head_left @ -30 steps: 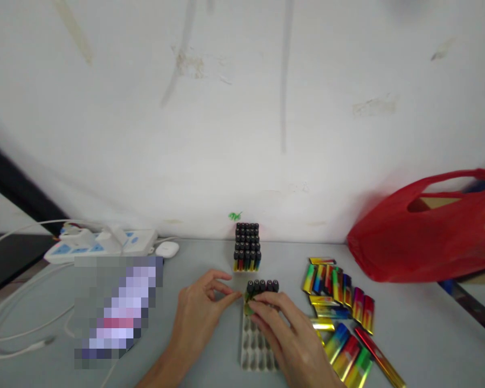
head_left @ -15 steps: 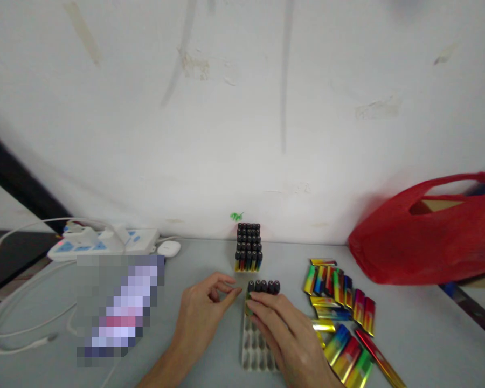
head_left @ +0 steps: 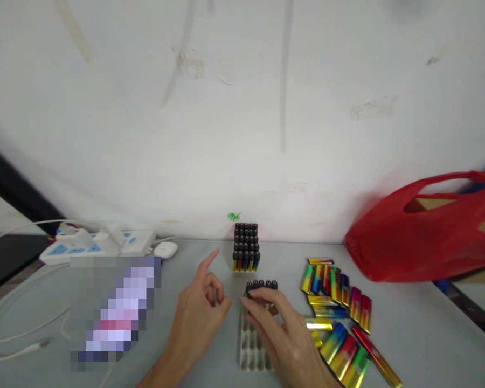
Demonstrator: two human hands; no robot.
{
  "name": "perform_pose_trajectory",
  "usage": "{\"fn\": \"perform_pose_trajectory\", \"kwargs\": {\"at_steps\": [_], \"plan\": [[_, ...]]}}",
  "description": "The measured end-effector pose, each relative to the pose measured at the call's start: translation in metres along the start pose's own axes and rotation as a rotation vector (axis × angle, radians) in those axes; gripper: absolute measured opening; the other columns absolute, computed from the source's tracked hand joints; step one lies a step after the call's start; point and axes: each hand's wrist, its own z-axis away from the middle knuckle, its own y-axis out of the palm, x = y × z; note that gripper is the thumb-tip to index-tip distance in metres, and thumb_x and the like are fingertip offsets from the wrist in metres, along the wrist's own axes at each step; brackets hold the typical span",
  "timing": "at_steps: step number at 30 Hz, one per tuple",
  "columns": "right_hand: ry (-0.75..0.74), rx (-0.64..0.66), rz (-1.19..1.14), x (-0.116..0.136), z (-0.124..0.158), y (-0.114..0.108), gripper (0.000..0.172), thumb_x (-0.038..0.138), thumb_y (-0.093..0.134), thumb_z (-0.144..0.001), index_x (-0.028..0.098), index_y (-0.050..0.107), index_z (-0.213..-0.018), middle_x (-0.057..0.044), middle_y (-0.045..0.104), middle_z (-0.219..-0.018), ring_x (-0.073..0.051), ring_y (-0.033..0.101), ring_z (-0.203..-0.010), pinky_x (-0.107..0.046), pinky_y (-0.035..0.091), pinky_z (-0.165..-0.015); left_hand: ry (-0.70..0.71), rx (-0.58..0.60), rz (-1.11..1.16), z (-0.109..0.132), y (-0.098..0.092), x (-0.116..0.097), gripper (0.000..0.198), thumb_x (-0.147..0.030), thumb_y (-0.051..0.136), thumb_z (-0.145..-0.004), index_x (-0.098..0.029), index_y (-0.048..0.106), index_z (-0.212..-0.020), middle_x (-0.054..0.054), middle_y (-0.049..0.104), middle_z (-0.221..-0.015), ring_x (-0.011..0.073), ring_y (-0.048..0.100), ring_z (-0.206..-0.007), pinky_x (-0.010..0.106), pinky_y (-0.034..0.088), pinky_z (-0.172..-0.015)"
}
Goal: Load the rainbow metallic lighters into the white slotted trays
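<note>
My right hand (head_left: pixel 285 328) is over a pale tray (head_left: pixel 248 360) with rows of small round hollows. Its thumb and fingertips pinch what looks like a battery (head_left: pixel 247 294), mostly hidden by the fingers, at the tray's left side. Along the tray's far end stands a row of black-topped batteries (head_left: pixel 262 284). To the left of the tray, my left hand (head_left: pixel 202 302) is off the table and holds nothing. Its index finger points up and away, while the others curl loosely. Behind the tray, a block of similar black-topped batteries (head_left: pixel 246 245) stands upright near the wall.
Shiny multicoloured battery-like pieces (head_left: pixel 345 353) lie scattered on the right, one long red-gold piece (head_left: pixel 375 355) among them. A red bag (head_left: pixel 420 242) sits at the back right. On the left are a power strip (head_left: pixel 133 241), white cables (head_left: pixel 20 357) and a blurred-out flat object (head_left: pixel 123 307).
My left hand has drawn slightly back from the tray, and its index finger has straightened upward. My right fingertips stay at the tray's left side, risen a little. The whole view shifted slightly.
</note>
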Motion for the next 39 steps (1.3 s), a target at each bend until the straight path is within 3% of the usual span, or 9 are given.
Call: {"fn": "perform_pose_trajectory", "kwargs": {"at_steps": [5, 9, 14, 22, 27, 30, 33, 36, 39], "plan": [[-0.010, 0.009, 0.035, 0.000, -0.001, 0.001, 0.040, 0.012, 0.050, -0.115, 0.019, 0.063, -0.152, -0.017, 0.075, -0.131, -0.024, 0.080, -0.109, -0.031, 0.070, -0.089, -0.003, 0.011, 0.026, 0.002, 0.000, 0.000, 0.102, -0.020, 0.066, -0.080, -0.025, 0.028, -0.174, -0.014, 0.058, -0.070, 0.0142, 0.055, -0.056, 0.025, 0.046, -0.062], [-0.014, -0.069, 0.061, 0.004, -0.007, -0.002, 0.027, 0.016, 0.055, -0.114, 0.017, 0.069, -0.138, -0.017, 0.077, -0.123, -0.025, 0.082, -0.106, -0.032, 0.071, -0.090, -0.008, 0.025, 0.044, 0.002, 0.001, 0.002, 0.105, -0.017, 0.065, -0.078, -0.024, 0.026, -0.175, -0.014, 0.058, -0.071, 0.0142, 0.056, -0.057, 0.025, 0.046, -0.063], [-0.003, -0.094, 0.067, 0.006, -0.009, 0.002, 0.027, 0.017, 0.052, -0.116, 0.018, 0.071, -0.134, -0.016, 0.076, -0.119, -0.020, 0.081, -0.085, -0.028, 0.070, -0.077, -0.020, 0.064, 0.082, 0.003, 0.002, 0.001, 0.108, -0.017, 0.065, -0.077, -0.025, 0.024, -0.176, -0.014, 0.058, -0.071, 0.0139, 0.055, -0.056, 0.025, 0.047, -0.061], [-0.014, -0.091, 0.099, 0.010, -0.014, -0.002, 0.028, 0.017, 0.052, -0.115, 0.019, 0.071, -0.135, -0.013, 0.074, -0.112, -0.016, 0.075, -0.074, -0.023, 0.060, -0.059, -0.013, 0.089, 0.086, 0.004, 0.003, -0.002, 0.111, -0.018, 0.065, -0.077, -0.024, 0.020, -0.178, -0.013, 0.060, -0.071, 0.0139, 0.056, -0.056, 0.026, 0.048, -0.062], [0.006, -0.141, 0.077, 0.015, -0.011, -0.012, 0.031, 0.012, 0.055, -0.111, 0.018, 0.067, -0.139, -0.014, 0.071, -0.115, -0.020, 0.075, -0.083, -0.030, 0.062, -0.070, -0.013, 0.083, 0.077, 0.003, 0.003, -0.001, 0.113, -0.018, 0.063, -0.076, -0.022, 0.017, -0.179, -0.012, 0.060, -0.072, 0.0143, 0.057, -0.056, 0.026, 0.049, -0.062], [0.091, -0.163, 0.053, 0.005, -0.014, -0.030, 0.028, 0.012, 0.054, -0.111, 0.021, 0.067, -0.134, -0.011, 0.071, -0.111, -0.021, 0.073, -0.087, -0.033, 0.061, -0.080, -0.005, 0.072, 0.070, 0.003, 0.004, -0.002, 0.113, -0.017, 0.061, -0.075, -0.023, 0.018, -0.179, -0.012, 0.060, -0.072, 0.0139, 0.057, -0.056, 0.026, 0.050, -0.064], [0.184, -0.042, 0.023, -0.015, -0.018, -0.058, 0.017, 0.019, 0.056, -0.112, 0.024, 0.072, -0.117, -0.003, 0.070, -0.090, -0.020, 0.068, -0.074, -0.032, 0.056, -0.071, -0.007, 0.095, 0.056, 0.004, 0.004, -0.001, 0.114, -0.015, 0.060, -0.073, -0.023, 0.019, -0.179, -0.011, 0.061, -0.072, 0.0139, 0.056, -0.056, 0.027, 0.050, -0.064], [0.281, 0.200, 0.016, -0.032, -0.014, -0.084, 0.017, 0.022, 0.061, -0.110, 0.026, 0.077, -0.107, -0.002, 0.073, -0.090, -0.021, 0.071, -0.077, -0.033, 0.055, -0.074, -0.015, 0.128, 0.046, 0.004, 0.003, -0.001, 0.115, -0.016, 0.061, -0.073, -0.024, 0.019, -0.179, -0.010, 0.063, -0.075, 0.0153, 0.057, -0.056, 0.029, 0.050, -0.064], [0.259, 0.372, 0.047, -0.036, -0.001, -0.098, 0.007, 0.022, 0.076, -0.102, 0.027, 0.078, -0.098, -0.002, 0.073, -0.093, -0.023, 0.073, -0.083, -0.033, 0.054, -0.073, -0.013, 0.147, 0.040, 0.004, 0.003, -0.001, 0.115, -0.016, 0.060, -0.072, -0.025, 0.020, -0.179, -0.010, 0.063, -0.074, 0.0158, 0.058, -0.057, 0.029, 0.049, -0.064]]}}
